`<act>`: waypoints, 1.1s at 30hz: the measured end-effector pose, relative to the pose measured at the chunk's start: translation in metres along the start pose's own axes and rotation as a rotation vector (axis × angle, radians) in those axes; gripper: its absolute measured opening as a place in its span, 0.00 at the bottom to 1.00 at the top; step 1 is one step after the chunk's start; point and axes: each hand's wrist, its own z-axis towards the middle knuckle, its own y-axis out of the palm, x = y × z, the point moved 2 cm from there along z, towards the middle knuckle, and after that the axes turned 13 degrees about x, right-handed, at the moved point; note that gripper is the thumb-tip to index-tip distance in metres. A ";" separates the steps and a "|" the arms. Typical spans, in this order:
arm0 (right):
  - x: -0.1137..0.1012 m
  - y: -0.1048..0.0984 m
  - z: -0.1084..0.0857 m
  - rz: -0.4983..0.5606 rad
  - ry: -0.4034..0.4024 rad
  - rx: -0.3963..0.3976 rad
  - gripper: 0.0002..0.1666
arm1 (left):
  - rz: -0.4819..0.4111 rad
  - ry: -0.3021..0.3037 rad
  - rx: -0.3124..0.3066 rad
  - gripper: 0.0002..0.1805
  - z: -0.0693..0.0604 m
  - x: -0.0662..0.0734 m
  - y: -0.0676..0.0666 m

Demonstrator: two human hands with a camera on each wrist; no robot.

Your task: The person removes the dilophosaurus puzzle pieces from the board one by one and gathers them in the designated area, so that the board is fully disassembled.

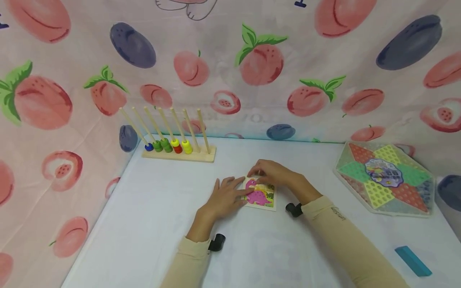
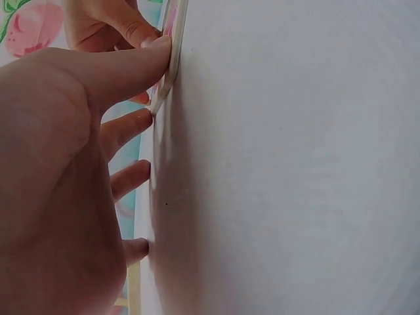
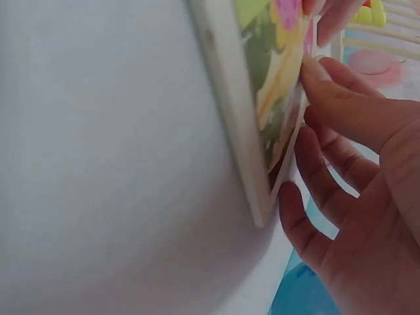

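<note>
Blue block (image 1: pixel 413 261), one, lying near right, apart from the work. Left hand (image 1: pixel 225 199), one, fingers spread, touching the puzzle board's left side; too light a press might let the board skid. Dinosaur puzzle board (image 1: pixel 260 198), one, on the white table (image 1: pixel 137 240) between the hands; a sideways shove could unseat pieces. Right hand (image 1: pixel 275 173), one, fingers bent at the far edge; whether it pinches anything cannot be told; uneven thumb pressure might tip the frame. Bead abacus (image 1: pixel 179 155), one, beyond, well apart.

My right grip (image 3: pixel 351 170), curled at the edge of the picture board (image 3: pixel 272 85); white desk (image 3: pixel 118 157) beneath, yellow beads (image 3: pixel 371 14) beyond.
</note>
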 end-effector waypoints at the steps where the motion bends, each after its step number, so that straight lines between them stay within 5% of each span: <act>1: 0.000 0.000 0.000 0.006 -0.006 -0.002 0.18 | 0.001 0.001 0.004 0.25 0.000 0.000 0.001; 9: -0.001 0.000 0.002 0.070 -0.043 -0.005 0.17 | -0.001 0.000 -0.008 0.23 0.002 -0.003 0.000; 21: -0.005 0.004 0.002 -0.003 -0.062 0.031 0.17 | 0.008 -0.002 -0.015 0.23 0.002 -0.001 0.000; 33: -0.006 0.006 0.001 0.100 -0.041 0.058 0.15 | 0.000 -0.001 -0.021 0.23 0.002 0.002 -0.005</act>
